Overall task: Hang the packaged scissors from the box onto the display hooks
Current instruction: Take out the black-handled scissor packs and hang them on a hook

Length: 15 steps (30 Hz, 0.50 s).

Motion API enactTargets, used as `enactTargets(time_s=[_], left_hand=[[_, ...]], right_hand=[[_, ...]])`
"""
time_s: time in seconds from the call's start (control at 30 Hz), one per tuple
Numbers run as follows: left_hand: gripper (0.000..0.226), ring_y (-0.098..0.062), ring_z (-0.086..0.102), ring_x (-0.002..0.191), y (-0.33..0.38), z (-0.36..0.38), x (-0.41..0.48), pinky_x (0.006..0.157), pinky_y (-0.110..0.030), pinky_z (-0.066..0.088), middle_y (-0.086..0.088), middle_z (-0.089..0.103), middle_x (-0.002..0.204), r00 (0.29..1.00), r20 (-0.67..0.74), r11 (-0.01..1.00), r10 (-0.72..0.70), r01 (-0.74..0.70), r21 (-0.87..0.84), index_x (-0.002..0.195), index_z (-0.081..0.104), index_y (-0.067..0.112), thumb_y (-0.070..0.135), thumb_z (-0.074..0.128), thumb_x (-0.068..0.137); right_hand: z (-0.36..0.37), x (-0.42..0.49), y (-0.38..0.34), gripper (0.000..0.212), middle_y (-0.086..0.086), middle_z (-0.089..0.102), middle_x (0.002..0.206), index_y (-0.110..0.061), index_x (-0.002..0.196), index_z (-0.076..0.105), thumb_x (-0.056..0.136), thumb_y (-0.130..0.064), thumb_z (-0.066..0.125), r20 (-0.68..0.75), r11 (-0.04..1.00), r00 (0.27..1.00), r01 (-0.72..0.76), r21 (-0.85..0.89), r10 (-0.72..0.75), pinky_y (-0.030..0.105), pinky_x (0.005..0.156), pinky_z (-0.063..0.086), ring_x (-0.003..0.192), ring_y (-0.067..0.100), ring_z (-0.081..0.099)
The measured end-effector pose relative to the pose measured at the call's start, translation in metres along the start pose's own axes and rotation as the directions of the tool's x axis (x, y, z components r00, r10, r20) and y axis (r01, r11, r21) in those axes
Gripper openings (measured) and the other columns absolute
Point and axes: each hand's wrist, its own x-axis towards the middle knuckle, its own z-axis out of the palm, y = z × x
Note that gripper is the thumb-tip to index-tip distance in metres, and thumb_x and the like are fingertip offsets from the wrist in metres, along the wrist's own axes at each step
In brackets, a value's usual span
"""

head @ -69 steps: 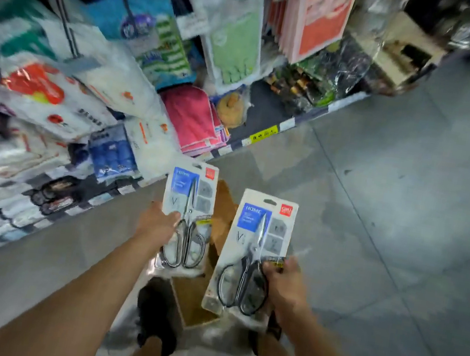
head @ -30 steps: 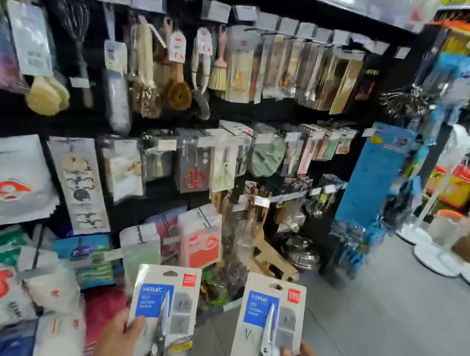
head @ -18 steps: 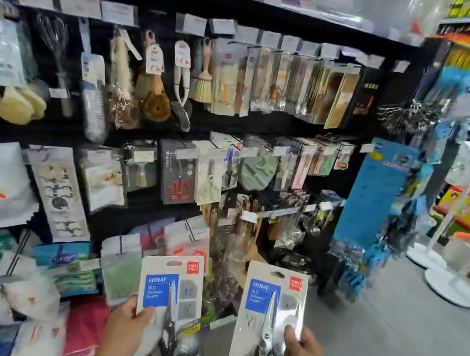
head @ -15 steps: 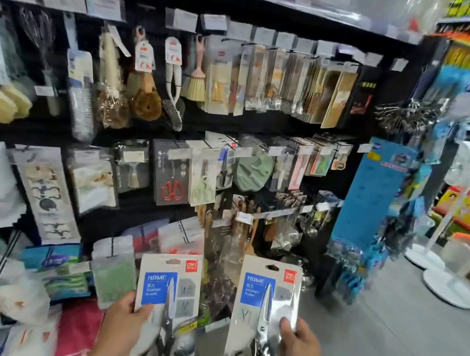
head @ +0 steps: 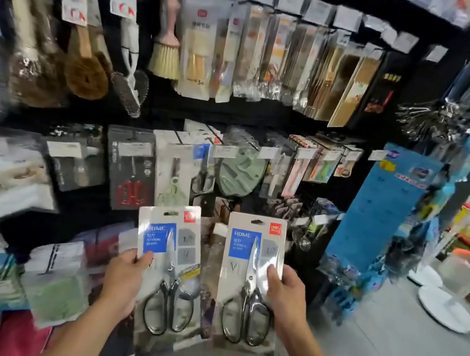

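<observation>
I hold two packs of scissors upright in front of the display wall. My left hand (head: 122,280) grips the left scissors pack (head: 170,269) by its left edge, thumb on the front. My right hand (head: 285,296) grips the right scissors pack (head: 248,278) by its right edge. Both cards are white with a blue label, a red logo and a hang slot at the top. Above them, a matching scissors pack (head: 202,169) hangs on a display hook in the middle row. The box is out of view.
The black wall carries brushes (head: 89,62) and packaged utensils (head: 277,58) on the top row, with a grey scissors pack (head: 131,170) and a green item (head: 240,172) lower down. A blue hanging display (head: 382,213) stands to the right. White fan bases (head: 444,306) sit on the grey floor.
The view rose from the box and floor to the display wall. Both hands lifted their packs higher and closer to the middle row of hooks. Grips are unchanged.
</observation>
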Motion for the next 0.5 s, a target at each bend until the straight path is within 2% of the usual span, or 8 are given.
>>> enactTargets(time_s=[0.07, 0.1, 0.17, 0.23, 0.33, 0.4, 0.5], left_hand=[[0.016, -0.015, 0.045, 0.068, 0.007, 0.019, 0.023, 0.054, -0.028, 0.035, -0.007, 0.053, 0.073, 1.000, -0.011, 1.000, 0.021, -0.021, 0.019, 0.081, 0.059, 0.008, 0.015, 0.058, 0.096], [0.019, -0.015, 0.044, 0.070, 0.008, 0.026, 0.032, 0.056, -0.030, 0.033, -0.007, 0.052, 0.073, 1.000, -0.008, 0.999, 0.024, -0.024, 0.033, 0.078, 0.059, 0.011, 0.018, 0.059, 0.095], [0.026, -0.014, 0.042, 0.067, 0.009, 0.038, 0.050, 0.060, -0.031, 0.031, -0.004, 0.051, 0.070, 1.000, -0.002, 0.998, 0.022, -0.022, 0.063, 0.068, 0.055, 0.018, 0.022, 0.061, 0.094], [0.025, -0.013, 0.040, 0.064, 0.010, 0.045, 0.066, 0.061, -0.031, 0.030, 0.000, 0.051, 0.067, 1.000, -0.015, 0.999, 0.010, -0.009, 0.043, 0.069, 0.057, 0.016, 0.019, 0.060, 0.094], [0.011, -0.014, 0.056, 0.072, 0.014, 0.054, 0.087, 0.068, -0.032, 0.043, 0.001, 0.067, 0.081, 1.000, -0.021, 0.999, -0.023, 0.023, -0.032, 0.086, 0.067, 0.013, 0.014, 0.059, 0.094], [0.013, -0.016, 0.061, 0.078, 0.013, 0.059, 0.098, 0.073, -0.034, 0.047, 0.002, 0.071, 0.088, 0.998, -0.056, 0.999, -0.042, 0.041, -0.014, 0.085, 0.068, 0.017, 0.016, 0.059, 0.095], [0.016, -0.015, 0.061, 0.081, 0.014, 0.072, 0.111, 0.073, -0.032, 0.046, 0.003, 0.070, 0.091, 0.990, -0.133, 0.998, -0.055, 0.057, 0.010, 0.086, 0.067, 0.019, 0.017, 0.056, 0.097]], right_hand=[[0.005, 0.030, -0.004, 0.017, 0.019, 0.070, 0.084, -0.014, 0.088, 0.070, 0.091, -0.021, 0.054, -0.001, 1.000, 1.000, 0.000, -0.009, 0.000, 0.038, 0.058, 0.051, 0.065, 0.021, 0.061], [0.006, 0.043, -0.003, 0.016, 0.018, 0.069, 0.081, -0.017, 0.087, 0.070, 0.091, -0.022, 0.055, -0.004, 1.000, 1.000, -0.012, -0.012, 0.012, 0.037, 0.056, 0.049, 0.064, 0.019, 0.059], [0.010, 0.068, 0.000, 0.014, 0.009, 0.072, 0.079, -0.020, 0.085, 0.070, 0.089, -0.023, 0.057, 0.018, 1.000, 0.999, -0.027, 0.010, 0.027, 0.041, 0.057, 0.052, 0.066, 0.020, 0.063], [0.017, 0.094, 0.004, 0.014, 0.008, 0.074, 0.087, -0.021, 0.091, 0.071, 0.090, -0.023, 0.057, 0.075, 0.998, 0.996, -0.048, 0.029, 0.045, 0.046, 0.062, 0.056, 0.073, 0.024, 0.067], [0.029, 0.136, 0.011, 0.015, 0.004, 0.073, 0.083, -0.020, 0.093, 0.071, 0.093, -0.018, 0.056, 0.132, 0.995, 0.988, -0.085, 0.053, 0.077, 0.034, 0.054, 0.048, 0.063, 0.014, 0.059], [0.039, 0.164, 0.015, 0.016, 0.006, 0.070, 0.079, -0.021, 0.088, 0.071, 0.092, -0.017, 0.056, 0.169, 0.992, 0.980, -0.112, 0.055, 0.102, 0.032, 0.058, 0.045, 0.064, 0.015, 0.056], [0.055, 0.208, 0.014, 0.017, 0.003, 0.072, 0.080, -0.018, 0.090, 0.070, 0.094, -0.013, 0.055, 0.221, 0.989, 0.969, -0.130, 0.076, 0.110, 0.023, 0.051, 0.046, 0.061, 0.010, 0.062]])
